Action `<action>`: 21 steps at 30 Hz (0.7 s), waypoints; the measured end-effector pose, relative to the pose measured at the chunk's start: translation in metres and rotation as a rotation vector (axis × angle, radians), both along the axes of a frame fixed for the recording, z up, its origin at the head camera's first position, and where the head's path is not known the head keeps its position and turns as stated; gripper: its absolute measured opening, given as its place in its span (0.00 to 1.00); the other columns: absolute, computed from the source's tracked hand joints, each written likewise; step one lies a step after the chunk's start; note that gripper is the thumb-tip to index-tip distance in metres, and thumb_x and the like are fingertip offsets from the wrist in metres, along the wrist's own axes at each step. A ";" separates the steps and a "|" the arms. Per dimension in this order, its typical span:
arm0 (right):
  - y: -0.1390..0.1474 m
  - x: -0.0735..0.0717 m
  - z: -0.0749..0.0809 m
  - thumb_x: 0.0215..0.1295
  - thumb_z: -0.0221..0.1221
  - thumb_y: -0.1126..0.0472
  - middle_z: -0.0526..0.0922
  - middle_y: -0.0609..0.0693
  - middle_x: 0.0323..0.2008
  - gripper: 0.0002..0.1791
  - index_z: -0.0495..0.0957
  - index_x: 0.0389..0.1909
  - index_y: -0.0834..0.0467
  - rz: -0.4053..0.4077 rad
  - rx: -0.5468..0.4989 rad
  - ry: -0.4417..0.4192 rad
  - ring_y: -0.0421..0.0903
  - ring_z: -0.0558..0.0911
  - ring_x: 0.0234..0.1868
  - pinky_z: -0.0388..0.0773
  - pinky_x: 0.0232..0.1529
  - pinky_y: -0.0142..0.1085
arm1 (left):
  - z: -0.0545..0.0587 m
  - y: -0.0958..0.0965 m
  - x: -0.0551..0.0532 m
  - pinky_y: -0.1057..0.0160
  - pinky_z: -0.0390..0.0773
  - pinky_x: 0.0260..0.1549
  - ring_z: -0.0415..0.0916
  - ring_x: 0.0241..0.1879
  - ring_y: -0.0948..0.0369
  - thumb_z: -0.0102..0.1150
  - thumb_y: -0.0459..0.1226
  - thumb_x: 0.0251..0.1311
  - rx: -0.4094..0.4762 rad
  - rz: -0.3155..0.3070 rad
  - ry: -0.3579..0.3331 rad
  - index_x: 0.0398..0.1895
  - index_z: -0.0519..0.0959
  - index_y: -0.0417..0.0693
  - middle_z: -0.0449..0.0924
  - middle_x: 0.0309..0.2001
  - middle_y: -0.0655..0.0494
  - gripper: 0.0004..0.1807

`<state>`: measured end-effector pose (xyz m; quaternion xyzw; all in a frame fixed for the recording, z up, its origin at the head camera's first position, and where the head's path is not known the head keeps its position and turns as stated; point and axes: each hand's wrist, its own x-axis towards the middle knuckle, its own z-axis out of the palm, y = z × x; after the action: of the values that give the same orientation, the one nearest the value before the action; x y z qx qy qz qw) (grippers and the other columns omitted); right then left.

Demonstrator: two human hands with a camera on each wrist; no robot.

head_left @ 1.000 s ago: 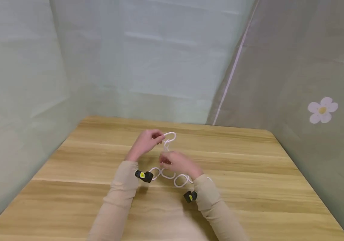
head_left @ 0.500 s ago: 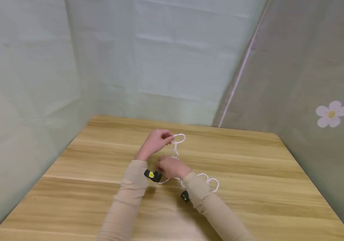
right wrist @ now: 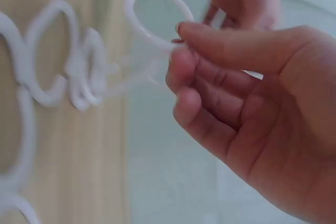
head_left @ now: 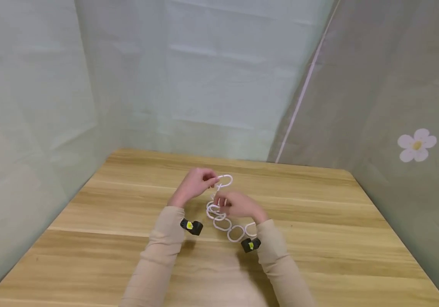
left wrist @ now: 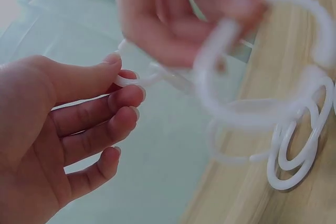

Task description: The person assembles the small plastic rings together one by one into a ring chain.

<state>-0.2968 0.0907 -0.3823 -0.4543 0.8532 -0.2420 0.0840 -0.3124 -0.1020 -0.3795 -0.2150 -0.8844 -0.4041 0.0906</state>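
Several white C-shaped plastic rings hook into one another as a chain. My left hand (head_left: 198,183) pinches the top ring (head_left: 225,181) between thumb and fingertips, holding it above the table, and more rings hang below it. Lower and to the right, my right hand (head_left: 240,204) pinches another ring (left wrist: 210,77) with thumb and forefinger; this ring is blurred in the left wrist view, with its gap visible. A ring (head_left: 236,233) farther along the chain lies on the wood, and one beside my right sleeve is partly hidden.
The chain lies on a wooden table (head_left: 127,256). Pale green cloth (head_left: 211,85) closes off the back and left, and a cloth with a flower print (head_left: 417,146) hangs at the right. Each wrist wears a small black camera (head_left: 191,227).
My right hand dipped toward the table behind my left wrist, then came back up and right to a ring. My left hand keeps its pinch. Rings now lie bunched between the hands.
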 end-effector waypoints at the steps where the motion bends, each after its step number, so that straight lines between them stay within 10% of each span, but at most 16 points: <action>1: 0.004 -0.001 0.003 0.62 0.57 0.71 0.82 0.57 0.34 0.08 0.75 0.43 0.64 -0.018 -0.021 -0.040 0.45 0.81 0.32 0.79 0.35 0.31 | 0.000 0.000 0.000 0.66 0.71 0.29 0.75 0.27 0.63 0.58 0.39 0.66 -0.004 0.001 -0.002 0.33 0.82 0.40 0.81 0.25 0.52 0.11; 7: 0.022 -0.005 0.016 0.65 0.55 0.70 0.78 0.59 0.34 0.11 0.73 0.48 0.66 -0.213 -0.240 -0.198 0.57 0.82 0.27 0.82 0.31 0.46 | -0.001 0.005 0.001 0.65 0.75 0.32 0.77 0.29 0.62 0.59 0.39 0.64 -0.022 0.023 -0.038 0.34 0.84 0.44 0.83 0.28 0.53 0.08; 21: 0.022 -0.008 0.020 0.63 0.57 0.72 0.78 0.60 0.34 0.17 0.71 0.53 0.64 -0.507 -0.602 -0.184 0.46 0.82 0.23 0.83 0.28 0.38 | -0.001 0.016 0.001 0.65 0.72 0.32 0.73 0.27 0.64 0.62 0.42 0.62 -0.103 -0.011 -0.030 0.30 0.84 0.47 0.82 0.26 0.56 0.09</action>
<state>-0.3043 0.1126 -0.3621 -0.2102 0.8182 -0.5337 -0.0389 -0.3114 -0.0861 -0.3808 -0.2181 -0.9041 -0.3619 0.0638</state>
